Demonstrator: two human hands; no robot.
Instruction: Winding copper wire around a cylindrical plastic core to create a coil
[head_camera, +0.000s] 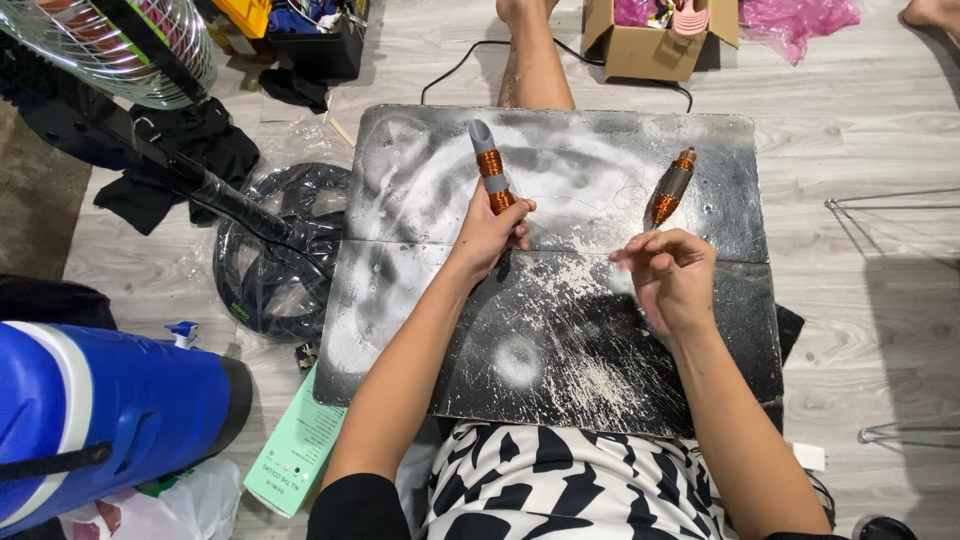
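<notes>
Your left hand (490, 228) gripped a coil (489, 170) near the board's (560, 330) far edge, your right hand (668, 272) pinched, contents unclear, beside a second coil (670, 188).

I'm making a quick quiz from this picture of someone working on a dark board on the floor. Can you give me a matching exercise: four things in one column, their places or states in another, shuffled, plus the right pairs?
Things:
1. Grey tube wound with copper wire
2. Second copper-wound tube
3. Cardboard box
4. Blue cooler

Places or states:
A. On the floor at the far edge, beyond the board
B. Held at its lower end by the left hand
C. Lying on its side at the near left
D. Lying on the board just beyond the right hand

Pairs: 1-B, 2-D, 3-A, 4-C
</notes>
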